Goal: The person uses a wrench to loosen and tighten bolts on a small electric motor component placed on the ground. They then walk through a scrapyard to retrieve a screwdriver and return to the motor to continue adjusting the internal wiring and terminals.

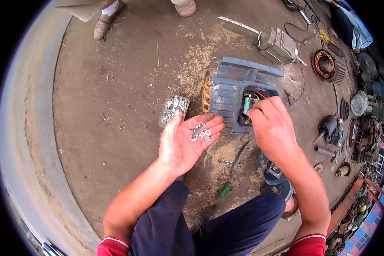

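My left hand [183,143] is held palm up with its fingers stretched out, carrying several small metal washers [202,134] and what look like nuts. Just beyond its thumb stands a clear plastic box [175,106] full of small shiny fasteners. A blue-grey finned electric motor housing [226,96] lies on the ground, with copper windings [207,94] showing at its left end. My right hand [271,123] reaches to its open terminal box, fingers pinched by the light-blue terminal block [248,105] and coloured wires. Whatever those fingertips hold is hidden.
At the far right are a metal box-shaped part [278,45] and a wound stator [325,64]. Blue round parts [275,170] lie near my right knee. Piles of motor parts [367,136] line the right edge. Another person's shoe [105,24] is at the top left.
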